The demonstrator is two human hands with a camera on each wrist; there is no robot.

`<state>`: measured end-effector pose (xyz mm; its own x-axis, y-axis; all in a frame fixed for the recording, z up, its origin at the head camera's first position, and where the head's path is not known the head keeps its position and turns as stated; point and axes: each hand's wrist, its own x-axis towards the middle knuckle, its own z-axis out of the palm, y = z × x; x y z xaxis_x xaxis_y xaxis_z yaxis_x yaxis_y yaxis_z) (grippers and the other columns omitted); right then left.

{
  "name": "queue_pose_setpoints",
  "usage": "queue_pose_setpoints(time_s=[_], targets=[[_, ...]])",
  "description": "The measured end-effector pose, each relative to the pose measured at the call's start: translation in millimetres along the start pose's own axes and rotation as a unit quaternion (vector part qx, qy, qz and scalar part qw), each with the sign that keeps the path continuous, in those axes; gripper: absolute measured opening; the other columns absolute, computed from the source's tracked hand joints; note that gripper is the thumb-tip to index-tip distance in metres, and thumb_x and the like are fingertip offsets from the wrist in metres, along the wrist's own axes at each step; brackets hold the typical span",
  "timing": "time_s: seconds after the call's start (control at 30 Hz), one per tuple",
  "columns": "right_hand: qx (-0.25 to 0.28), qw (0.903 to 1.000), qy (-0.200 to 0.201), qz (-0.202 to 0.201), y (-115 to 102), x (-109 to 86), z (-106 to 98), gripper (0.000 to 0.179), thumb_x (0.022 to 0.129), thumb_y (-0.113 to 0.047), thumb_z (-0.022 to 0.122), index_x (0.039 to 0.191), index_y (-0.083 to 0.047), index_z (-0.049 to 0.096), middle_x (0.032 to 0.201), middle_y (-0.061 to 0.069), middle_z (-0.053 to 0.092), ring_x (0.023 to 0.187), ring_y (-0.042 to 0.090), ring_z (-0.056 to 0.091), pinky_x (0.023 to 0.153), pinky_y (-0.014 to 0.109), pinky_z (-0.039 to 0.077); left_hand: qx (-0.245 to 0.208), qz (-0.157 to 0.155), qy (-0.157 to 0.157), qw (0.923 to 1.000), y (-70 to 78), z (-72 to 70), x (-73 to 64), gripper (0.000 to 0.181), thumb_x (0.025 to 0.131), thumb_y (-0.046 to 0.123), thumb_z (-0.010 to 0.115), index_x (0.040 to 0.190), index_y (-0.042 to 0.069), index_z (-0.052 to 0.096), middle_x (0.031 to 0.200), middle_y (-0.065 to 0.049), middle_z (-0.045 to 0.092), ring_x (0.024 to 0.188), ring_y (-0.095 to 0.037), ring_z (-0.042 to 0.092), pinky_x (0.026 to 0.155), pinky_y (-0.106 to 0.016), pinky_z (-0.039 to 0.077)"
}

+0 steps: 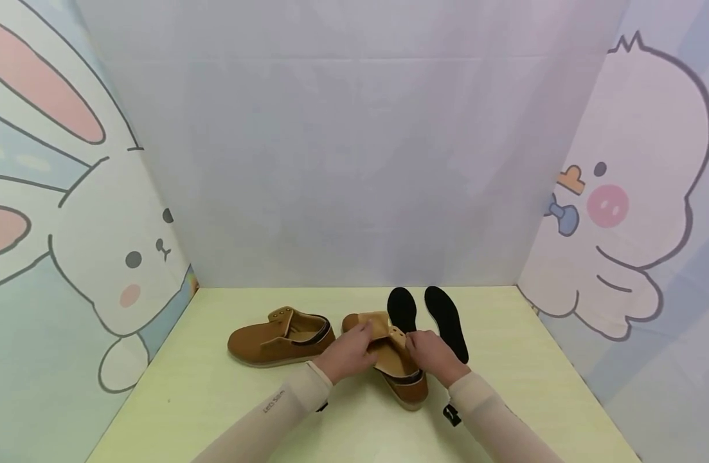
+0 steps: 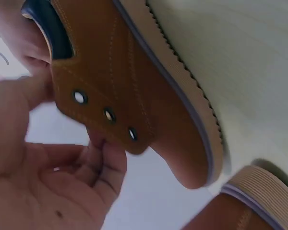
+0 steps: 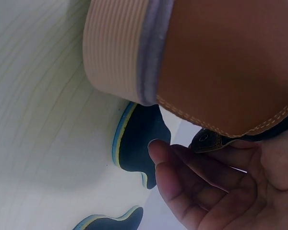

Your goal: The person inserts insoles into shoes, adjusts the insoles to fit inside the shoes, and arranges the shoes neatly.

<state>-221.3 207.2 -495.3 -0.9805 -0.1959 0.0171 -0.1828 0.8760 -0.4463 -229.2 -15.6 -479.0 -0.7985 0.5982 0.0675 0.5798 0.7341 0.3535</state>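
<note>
A brown lace-up shoe without laces lies on the table between my hands, heel toward me. My left hand pinches the tan tongue at the shoe's opening. On the other side, my right hand grips the eyelet flap by its edge. The left wrist view shows the left hand beside a flap with metal eyelets. In the right wrist view the shoe's heel hides part of the right hand. What lies deep inside the shoe is hidden.
A matching brown shoe stands to the left, toe pointing left. Two black insoles, one behind the held shoe and another to its right, lie on the pale table. A grey-white curtain hangs at the back.
</note>
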Motion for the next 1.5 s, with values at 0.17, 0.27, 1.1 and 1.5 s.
queue_pose_setpoints(time_s=[0.17, 0.27, 1.1, 1.5], targets=[[-0.004, 0.9999, -0.002, -0.01, 0.5, 0.4, 0.4, 0.038, 0.106, -0.013, 0.046, 0.068, -0.013, 0.048, 0.06, 0.0, 0.041, 0.054, 0.013, 0.045, 0.051, 0.028, 0.04, 0.114, -0.022, 0.052, 0.9918, 9.9, 3.7, 9.6, 0.045, 0.095, 0.019, 0.072, 0.131, -0.006, 0.06, 0.109, -0.016, 0.068, 0.067, -0.017, 0.064, 0.057, -0.03, 0.054], [-0.001, 1.0, -0.007, -0.005, 1.5, 0.2, 2.2, 0.037, 0.106, -0.013, 0.045, 0.069, -0.013, 0.049, 0.06, 0.0, 0.042, 0.054, 0.013, 0.045, 0.051, 0.028, 0.04, 0.195, -0.024, 0.077, 0.9775, 11.5, 6.0, 14.2, 0.035, 0.091, 0.024, 0.078, 0.116, 0.001, 0.07, 0.096, -0.009, 0.07, 0.071, -0.019, 0.065, 0.061, -0.032, 0.056], [-0.025, 0.9994, 0.009, -0.021, 2.8, -2.4, 0.3, 0.034, 0.104, -0.011, 0.047, 0.07, -0.012, 0.052, 0.059, 0.002, 0.045, 0.052, 0.014, 0.045, 0.048, 0.028, 0.039, 0.151, -0.047, 0.091, 0.9833, -4.0, 10.5, 31.9, 0.012, 0.095, 0.019, 0.072, 0.098, 0.007, 0.072, 0.082, -0.005, 0.067, 0.067, -0.017, 0.064, 0.061, -0.033, 0.056], [-0.124, 0.9786, 0.112, -0.12, 2.2, -1.5, 3.6, 0.013, 0.095, -0.007, 0.071, 0.104, -0.006, 0.079, 0.093, 0.01, 0.068, 0.084, 0.027, 0.063, 0.072, 0.037, 0.059, 0.152, 0.085, 0.117, 0.9778, -20.2, 29.7, 21.2, 0.029, 0.097, 0.003, 0.068, 0.12, 0.02, 0.072, 0.119, 0.004, 0.065, 0.095, -0.011, 0.067, 0.067, -0.023, 0.056]])
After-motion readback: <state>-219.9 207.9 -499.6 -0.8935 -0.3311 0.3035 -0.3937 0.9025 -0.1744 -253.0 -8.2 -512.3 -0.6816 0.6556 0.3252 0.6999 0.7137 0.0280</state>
